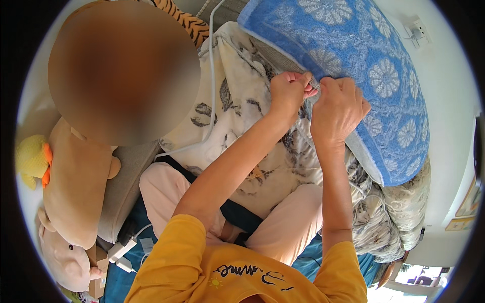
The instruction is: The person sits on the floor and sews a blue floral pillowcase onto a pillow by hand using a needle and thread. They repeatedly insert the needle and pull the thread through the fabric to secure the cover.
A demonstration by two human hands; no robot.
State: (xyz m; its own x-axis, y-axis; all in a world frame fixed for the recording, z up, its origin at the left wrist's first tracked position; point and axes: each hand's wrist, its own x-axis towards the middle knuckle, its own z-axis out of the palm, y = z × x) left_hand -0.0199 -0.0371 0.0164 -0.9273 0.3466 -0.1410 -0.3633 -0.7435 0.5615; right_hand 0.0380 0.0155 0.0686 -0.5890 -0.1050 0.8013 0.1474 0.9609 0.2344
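Observation:
A blue terry cloth [343, 50] with white flower shapes lies over a bulky form at the upper right. Along its near edge runs a grey cloth border [283, 58]. My left hand [289, 96] is closed, its fingertips pinching at this grey border. Beside it, my right hand [337, 108] is closed too, with bent fingers gripping the blue cloth's edge. The fingertips nearly meet, and anything small between them is hidden. A thin pale strand, like thread, crosses below the hands over the cream blanket [262, 146] with dark leaf prints.
A white cable [212, 65] curves down the blanket. To the left are a tan plush toy [76, 187], a yellow plush duck [33, 155] and a grey cushion [124, 194]. A white power strip [123, 247] lies at lower left. A wall socket [418, 33] is at upper right.

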